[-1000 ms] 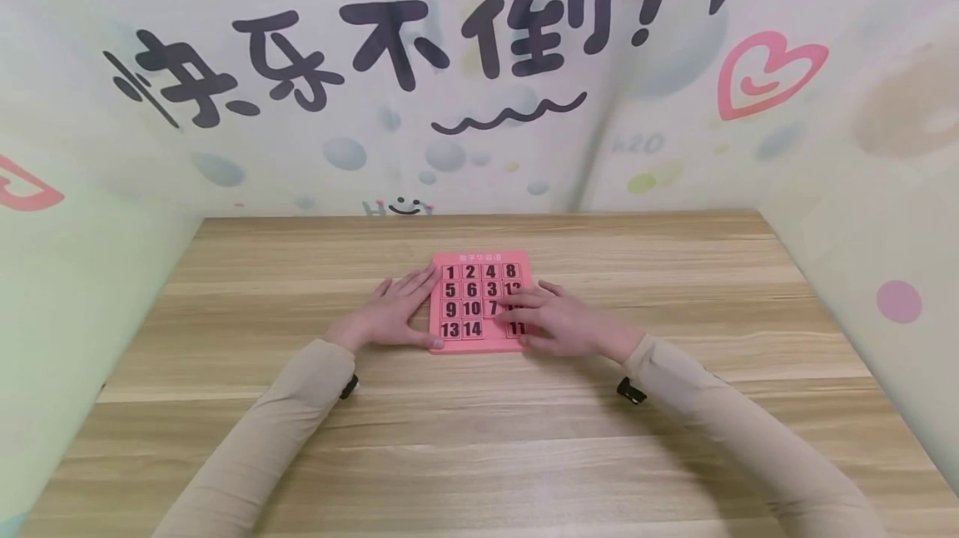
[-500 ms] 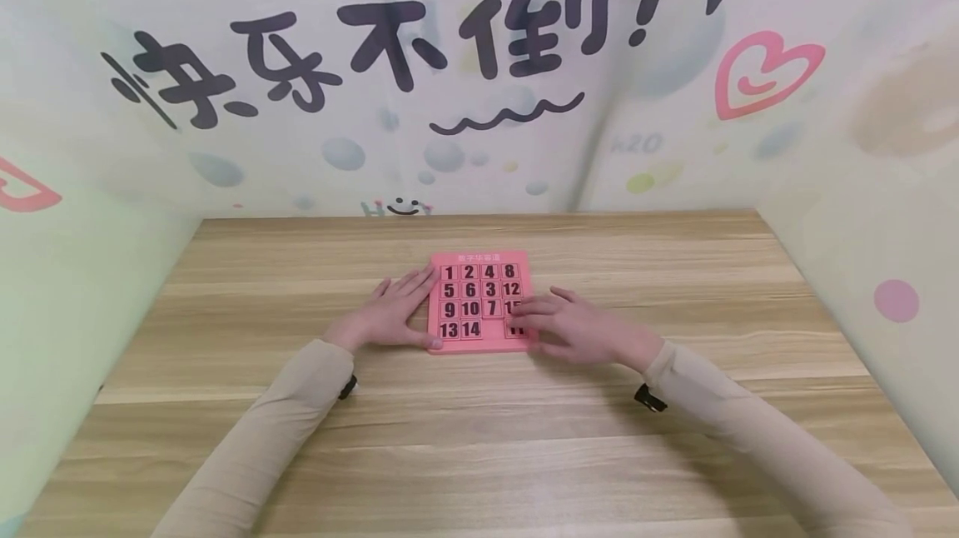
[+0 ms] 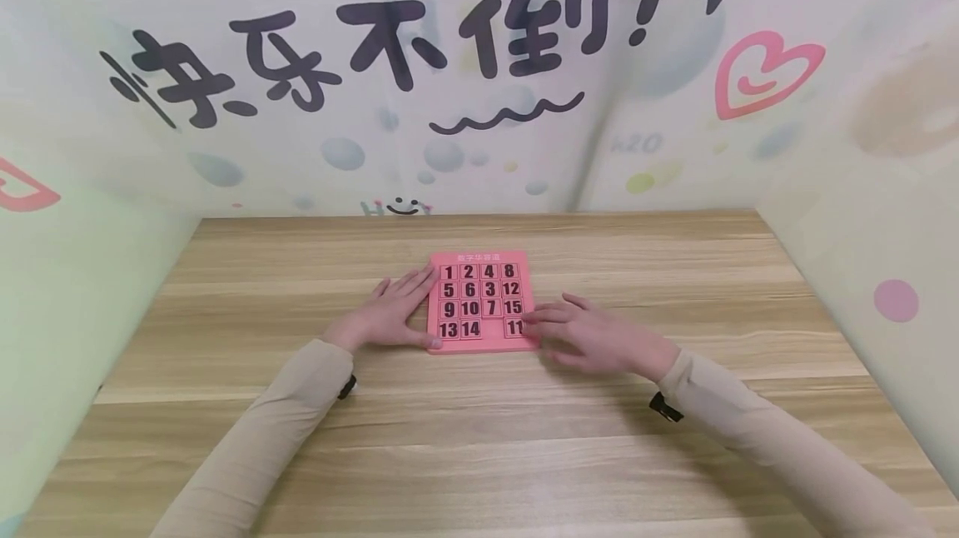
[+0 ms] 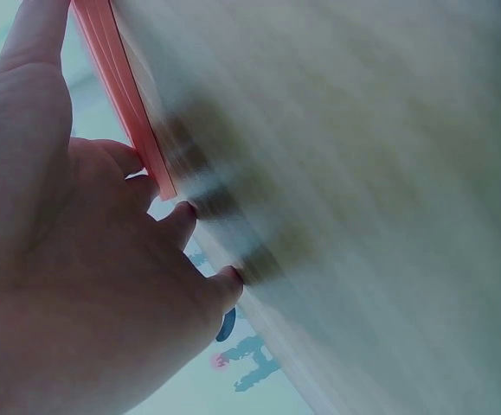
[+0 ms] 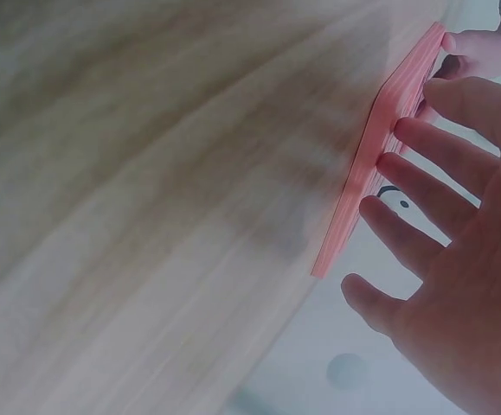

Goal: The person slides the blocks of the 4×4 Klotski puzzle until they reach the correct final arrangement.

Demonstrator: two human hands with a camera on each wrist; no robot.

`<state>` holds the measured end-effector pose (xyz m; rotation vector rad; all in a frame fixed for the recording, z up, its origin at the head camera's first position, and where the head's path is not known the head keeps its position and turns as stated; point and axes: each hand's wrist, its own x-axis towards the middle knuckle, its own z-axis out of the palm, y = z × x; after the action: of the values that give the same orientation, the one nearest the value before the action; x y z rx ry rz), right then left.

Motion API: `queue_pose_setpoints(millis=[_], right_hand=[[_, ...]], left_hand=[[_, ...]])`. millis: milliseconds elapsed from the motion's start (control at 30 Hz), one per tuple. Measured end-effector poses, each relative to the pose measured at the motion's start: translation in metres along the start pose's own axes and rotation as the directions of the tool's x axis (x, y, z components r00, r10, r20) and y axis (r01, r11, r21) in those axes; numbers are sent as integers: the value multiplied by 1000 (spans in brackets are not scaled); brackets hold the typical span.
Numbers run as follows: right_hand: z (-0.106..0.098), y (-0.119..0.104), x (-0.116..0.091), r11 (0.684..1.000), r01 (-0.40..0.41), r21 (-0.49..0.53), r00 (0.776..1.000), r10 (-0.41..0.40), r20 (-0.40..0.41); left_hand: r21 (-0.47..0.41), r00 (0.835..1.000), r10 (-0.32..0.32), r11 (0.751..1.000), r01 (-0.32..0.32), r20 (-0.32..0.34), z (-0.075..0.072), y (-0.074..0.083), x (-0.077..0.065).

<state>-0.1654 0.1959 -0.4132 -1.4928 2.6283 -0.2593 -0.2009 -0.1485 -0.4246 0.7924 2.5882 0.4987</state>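
Observation:
A pink number sliding puzzle point(image 3: 468, 346) lies flat on the wooden table, its black-numbered tiles in rows. In the bottom row a gap point(image 3: 492, 329) parts tile 14 point(image 3: 470, 329) from tile 11 point(image 3: 514, 327). My left hand point(image 3: 384, 321) rests along the puzzle's left edge, fingers fairly straight, thumb at the lower left corner. At the right edge is my right hand point(image 3: 592, 336), its fingertips by tile 11 and below tile 15 point(image 3: 513, 307). In the right wrist view its fingers point(image 5: 432, 190) are spread and loosely extended beside the pink frame.
The wooden table point(image 3: 479, 455) reaches to a printed backdrop point(image 3: 479, 163) behind it, with pale walls on both sides. Dark wrist gear point(image 3: 666, 407) shows under the right sleeve, and more point(image 3: 348, 387) at the left wrist.
My right hand has drawn back to the right, off the tiles it overlapped, so that 12, 15 and 11 now show. The left hand stays in place, and the gap is where it was.

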Motion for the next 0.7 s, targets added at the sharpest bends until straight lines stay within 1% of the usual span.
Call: queue_pose_setpoints(millis=[300, 700], right_hand=[[3, -1, -1, 1000, 13, -19, 1000, -13, -20], [5, -3, 3, 999, 25, -20, 999, -26, -34]], left_hand=[[1, 1000, 6, 1000, -6, 0, -2, 2, -1], [6, 1000, -4, 1000, 4, 8, -2, 2, -1]])
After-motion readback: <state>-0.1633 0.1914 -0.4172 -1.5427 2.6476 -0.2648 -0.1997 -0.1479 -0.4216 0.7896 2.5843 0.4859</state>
